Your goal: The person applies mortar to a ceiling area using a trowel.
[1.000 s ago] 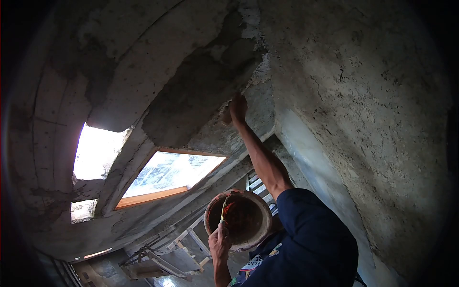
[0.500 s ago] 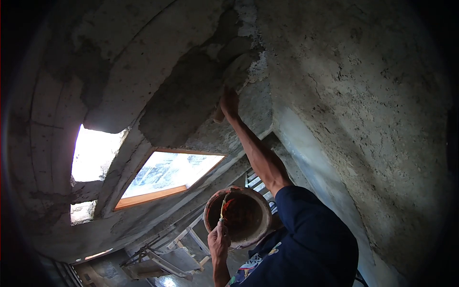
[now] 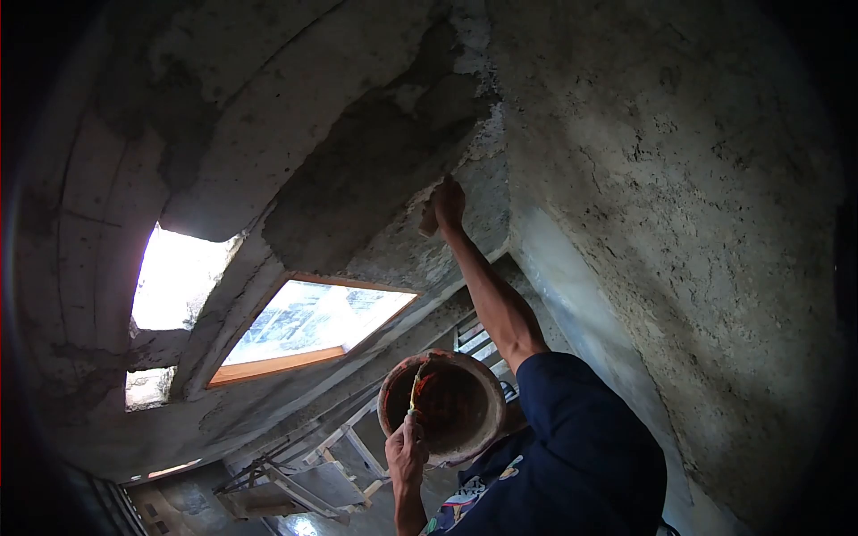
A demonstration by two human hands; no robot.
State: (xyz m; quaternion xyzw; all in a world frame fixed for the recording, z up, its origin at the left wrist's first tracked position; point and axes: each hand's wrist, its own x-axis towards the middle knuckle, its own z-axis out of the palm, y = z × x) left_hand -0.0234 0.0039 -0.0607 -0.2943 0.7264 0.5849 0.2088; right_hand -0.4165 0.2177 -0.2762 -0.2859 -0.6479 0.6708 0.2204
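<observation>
My right hand (image 3: 450,204) is raised against the wall, closed round the handle of a trowel (image 3: 429,220); the tool's blade is hard to make out in the dark. Around and above it lies a dark patch of damp plaster (image 3: 357,165) with ragged edges. Lower down, my left hand (image 3: 407,454) is closed on the yellowish handle of a round bucket (image 3: 496,402). The bucket's inside is dark with reddish marks, and its contents are unclear.
A wood-framed window (image 3: 313,322) is left of the bucket, with bright openings (image 3: 174,277) farther left. A rough wall (image 3: 679,196) rises on the right. Wooden framing (image 3: 308,482) stands below, near the floor.
My right hand has moved slightly right and down along the wall with the trowel. The left hand still holds the bucket, almost unmoved. The view has shifted slightly.
</observation>
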